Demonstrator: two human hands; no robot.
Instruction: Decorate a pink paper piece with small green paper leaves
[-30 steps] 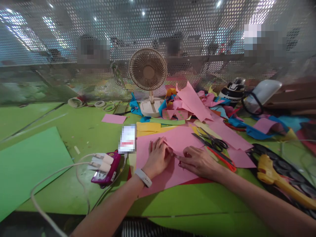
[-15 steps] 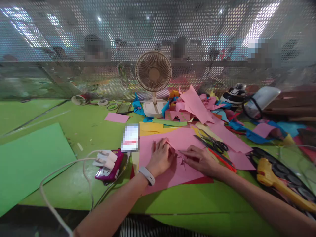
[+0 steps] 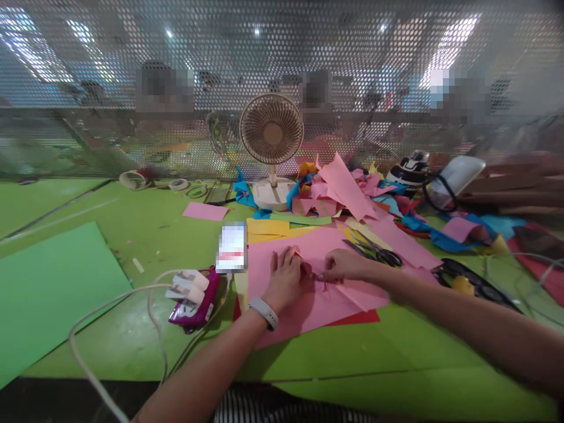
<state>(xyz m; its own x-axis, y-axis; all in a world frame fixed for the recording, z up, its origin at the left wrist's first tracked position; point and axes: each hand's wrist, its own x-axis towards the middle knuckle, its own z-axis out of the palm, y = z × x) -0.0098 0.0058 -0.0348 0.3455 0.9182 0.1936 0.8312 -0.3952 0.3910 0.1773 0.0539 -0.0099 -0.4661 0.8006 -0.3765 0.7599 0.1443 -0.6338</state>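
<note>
A large pink paper sheet [image 3: 282,323] lies in front of me, with a red sheet [image 3: 356,317] showing under its near edge. My left hand [image 3: 286,276], wearing a white wristband, rests on the pink sheet with bent fingers. A small folded pink paper [image 3: 298,253] peeks out by its fingertips. Close to its thumb, my right hand [image 3: 346,265] pinches a slim pink edge; exactly how far the fold runs is hidden by the fingers. Black scissors [image 3: 383,255] lie just beyond my right forearm.
A phone [image 3: 232,249] and a purple power strip [image 3: 194,299] with white plugs and cables stand left. Behind are a fan [image 3: 273,141] and a heap of pink and blue scraps [image 3: 348,188]. A black palette [image 3: 489,288] lies right, a green sheet [image 3: 53,294] far left.
My right hand has gone from outstretched fingers to a pinch near the left thumb. Its forearm has swung up and now covers the red-handled cutter and most of the yellow glue gun.
</note>
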